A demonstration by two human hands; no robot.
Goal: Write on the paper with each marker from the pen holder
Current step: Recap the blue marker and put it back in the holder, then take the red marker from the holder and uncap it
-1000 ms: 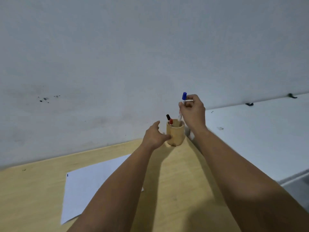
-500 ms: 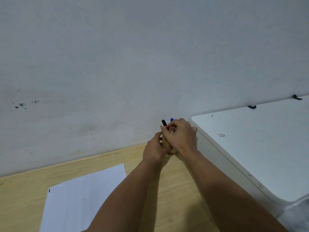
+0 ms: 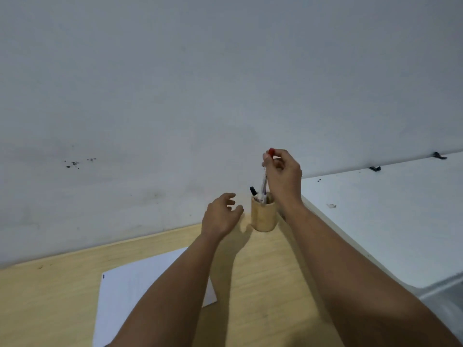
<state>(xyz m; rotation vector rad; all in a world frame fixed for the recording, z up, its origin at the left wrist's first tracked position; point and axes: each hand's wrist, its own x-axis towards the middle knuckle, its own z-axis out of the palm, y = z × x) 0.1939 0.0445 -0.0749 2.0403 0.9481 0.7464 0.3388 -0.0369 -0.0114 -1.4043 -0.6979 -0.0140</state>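
A wooden pen holder (image 3: 263, 216) stands at the far edge of the wooden table, near the wall. My right hand (image 3: 284, 175) pinches the red-capped marker (image 3: 265, 176) by its top, its lower end still inside the holder. A black-capped marker (image 3: 253, 191) leans in the holder beside it. My left hand (image 3: 221, 216) hovers open just left of the holder, not touching it. The white paper (image 3: 130, 296) lies on the table at the near left, partly hidden by my left forearm.
The wooden table (image 3: 263, 284) meets a grey-white wall at the back. A white tabletop (image 3: 390, 221) adjoins on the right, with two small black clips near its far edge.
The blue marker went down into the holder. My right hand then took the red-capped marker and lifted it. My left hand let go of the holder and moved slightly left.
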